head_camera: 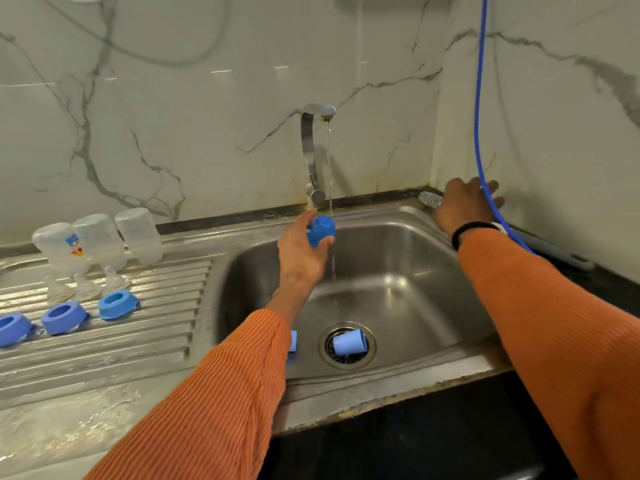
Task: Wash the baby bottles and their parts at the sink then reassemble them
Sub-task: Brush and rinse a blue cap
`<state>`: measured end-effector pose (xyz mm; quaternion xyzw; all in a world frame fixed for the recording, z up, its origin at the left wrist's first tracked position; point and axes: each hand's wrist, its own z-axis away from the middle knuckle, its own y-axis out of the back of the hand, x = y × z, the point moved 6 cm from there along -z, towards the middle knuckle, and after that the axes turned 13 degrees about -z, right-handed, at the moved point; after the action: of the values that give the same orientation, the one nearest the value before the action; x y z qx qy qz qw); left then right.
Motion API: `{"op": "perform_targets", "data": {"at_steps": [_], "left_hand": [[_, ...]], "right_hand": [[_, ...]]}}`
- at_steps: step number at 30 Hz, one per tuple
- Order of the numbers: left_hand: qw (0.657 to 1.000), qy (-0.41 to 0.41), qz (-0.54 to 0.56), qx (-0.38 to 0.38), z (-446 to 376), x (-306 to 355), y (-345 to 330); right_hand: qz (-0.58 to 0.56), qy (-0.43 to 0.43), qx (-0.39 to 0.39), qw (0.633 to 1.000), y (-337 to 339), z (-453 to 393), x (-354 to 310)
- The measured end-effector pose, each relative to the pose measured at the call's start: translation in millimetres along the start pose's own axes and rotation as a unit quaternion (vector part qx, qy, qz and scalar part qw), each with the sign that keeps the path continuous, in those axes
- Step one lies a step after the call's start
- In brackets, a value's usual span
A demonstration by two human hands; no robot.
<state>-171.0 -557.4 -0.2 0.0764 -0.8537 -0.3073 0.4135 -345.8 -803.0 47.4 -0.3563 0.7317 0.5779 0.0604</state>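
Note:
My left hand (300,251) grips a blue bottle cap (321,230) beside the stream running from the tap (311,150). My right hand (464,206) reaches to the sink's back right corner and lies over the handle of a bottle brush (430,198); I cannot tell whether it grips it. A light blue cap (349,342) lies on the drain, and another blue cap (293,341) peeks from behind my left sleeve. On the draining board stand three clear bottles (100,240) upside down, three clear teats (83,285) and three blue collar rings (64,317).
The steel sink (415,271) is set in a wet counter with a ribbed draining board (138,341) on the left. A blue hose (479,116) hangs down the marble wall at the right, in front of my right hand. A dark counter edge runs along the front.

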Motion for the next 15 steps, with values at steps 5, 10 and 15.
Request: {"op": "perform_targets", "data": {"at_steps": [5,10,15], "left_hand": [[0.998,0.025,0.027,-0.058,1.0,-4.6,-15.1],[0.975,0.144,0.128,-0.108,1.7,-24.4,-27.4],[0.89,0.31,0.321,-0.093,3.9,-36.1,-28.0]], "right_hand": [[0.045,-0.065,-0.019,0.997,5.3,-8.2,27.5],[0.048,-0.066,-0.015,0.997,1.4,-10.7,32.5],[-0.009,0.026,0.002,1.0,0.3,-9.1,4.5]]}}
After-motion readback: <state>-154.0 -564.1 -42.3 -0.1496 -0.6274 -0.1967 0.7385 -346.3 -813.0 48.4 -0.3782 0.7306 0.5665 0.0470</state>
